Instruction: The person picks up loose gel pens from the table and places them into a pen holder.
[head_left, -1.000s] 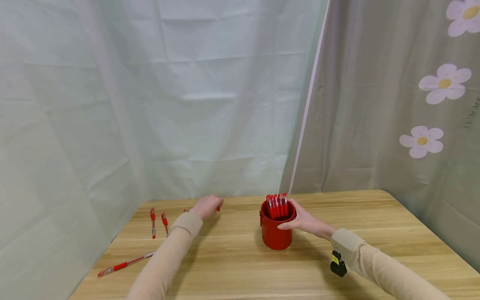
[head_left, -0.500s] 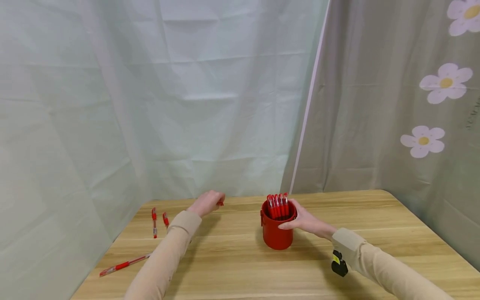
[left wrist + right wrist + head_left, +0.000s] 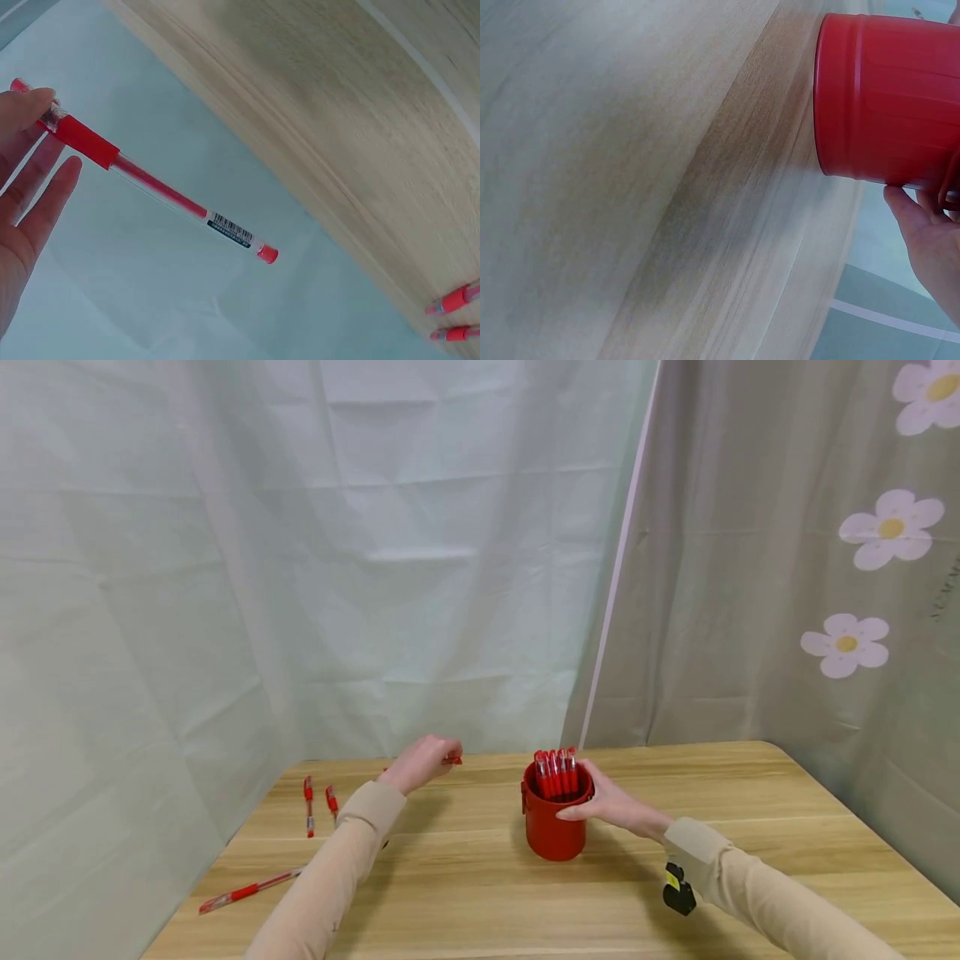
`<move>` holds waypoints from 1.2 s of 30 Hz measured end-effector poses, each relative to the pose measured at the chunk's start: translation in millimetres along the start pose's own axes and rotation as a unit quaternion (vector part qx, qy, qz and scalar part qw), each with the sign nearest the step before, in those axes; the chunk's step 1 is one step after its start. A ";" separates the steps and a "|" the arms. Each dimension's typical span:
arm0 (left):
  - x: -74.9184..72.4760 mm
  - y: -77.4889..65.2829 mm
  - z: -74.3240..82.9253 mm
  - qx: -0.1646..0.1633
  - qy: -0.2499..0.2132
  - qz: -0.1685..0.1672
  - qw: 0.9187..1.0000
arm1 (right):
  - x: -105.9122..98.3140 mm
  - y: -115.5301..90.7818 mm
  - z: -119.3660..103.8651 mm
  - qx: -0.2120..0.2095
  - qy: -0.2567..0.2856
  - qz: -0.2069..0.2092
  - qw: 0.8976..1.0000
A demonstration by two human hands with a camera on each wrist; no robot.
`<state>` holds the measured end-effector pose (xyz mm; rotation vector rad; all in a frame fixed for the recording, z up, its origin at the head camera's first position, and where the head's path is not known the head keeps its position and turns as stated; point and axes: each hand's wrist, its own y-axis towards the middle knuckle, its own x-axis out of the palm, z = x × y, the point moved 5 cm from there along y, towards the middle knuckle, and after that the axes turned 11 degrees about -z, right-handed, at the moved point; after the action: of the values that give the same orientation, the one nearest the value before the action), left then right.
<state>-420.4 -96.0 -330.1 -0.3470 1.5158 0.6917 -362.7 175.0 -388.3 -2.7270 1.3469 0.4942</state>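
Observation:
Toward the back left of the table, my left hand (image 3: 423, 764) pinches a red pen (image 3: 169, 191) near its capped end between thumb and fingertips. In the left wrist view its clear barrel, with a barcode label, slants down and away from the hand. My right hand (image 3: 611, 802) grips a red pail-shaped pen holder (image 3: 555, 831) at its right side, thumb across the front near the rim, the other fingers mostly hidden behind it. The holder stands upright, with several red pens (image 3: 555, 774) leaning together inside, caps up.
Two red pens, one farther left (image 3: 309, 806) and one beside it (image 3: 332, 800), lie at the table's left. Another pen (image 3: 251, 891) lies nearer the front, partly hidden by the left sleeve. Pale curtains (image 3: 450, 568) hang behind the wooden table (image 3: 480, 910).
My left hand has lifted the pen up from the table and moved slightly to the right with it. The right hand and the pen holder have stayed in place.

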 end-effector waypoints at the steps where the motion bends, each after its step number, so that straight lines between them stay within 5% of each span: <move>1: -0.7 0.5 0.9 0.002 -0.004 0.004 1.000 | 0.1 -0.3 0.0 0.001 0.001 0.000 1.000; 16: -12.4 6.4 10.6 -0.001 -0.034 0.030 0.999 | -1.1 0.5 0.2 -0.002 -0.008 0.005 1.000; 36: -31.3 25.3 46.6 0.009 -0.041 0.055 0.998 | -1.7 -1.9 -0.6 0.000 0.001 0.002 1.000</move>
<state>-396.5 -54.3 -291.7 -0.2212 1.4708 0.7699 -362.0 177.4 -387.4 -2.7274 1.3521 0.4920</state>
